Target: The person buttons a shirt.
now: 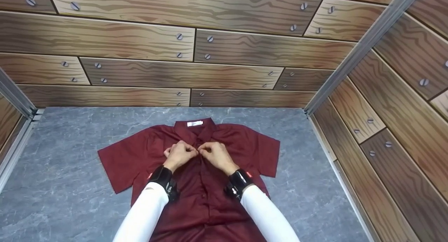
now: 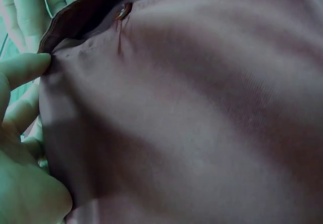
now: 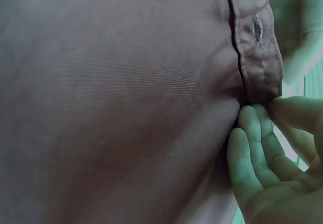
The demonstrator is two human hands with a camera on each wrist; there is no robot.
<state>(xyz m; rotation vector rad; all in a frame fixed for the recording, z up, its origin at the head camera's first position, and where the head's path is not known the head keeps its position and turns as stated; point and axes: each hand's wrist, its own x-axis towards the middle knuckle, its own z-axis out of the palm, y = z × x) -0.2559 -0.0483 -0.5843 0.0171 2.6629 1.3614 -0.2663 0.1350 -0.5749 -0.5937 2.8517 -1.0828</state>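
A dark red short-sleeved shirt [image 1: 185,214] lies front up, its collar [image 1: 182,131] toward the far wall. Just below the collar, my left hand [image 1: 179,154] and right hand [image 1: 218,156] meet at the front placket, fingertips almost together. In the left wrist view, thumb and fingers pinch the cloth edge close to a small button [image 2: 122,11]. The right wrist view has my right thumb and fingers gripping the placket [image 3: 260,67], with a stitched buttonhole [image 3: 257,28] above them. Farther down the front, another button [image 1: 203,196] shows.
The shirt is spread on a grey marbled tabletop [image 1: 63,165]. A wood-patterned wall [image 1: 140,42] stands behind it, and another panelled wall [image 1: 392,158] rises on the right. Metal rails [image 1: 350,63] run along the corners. Black wrist cameras sit on both wrists.
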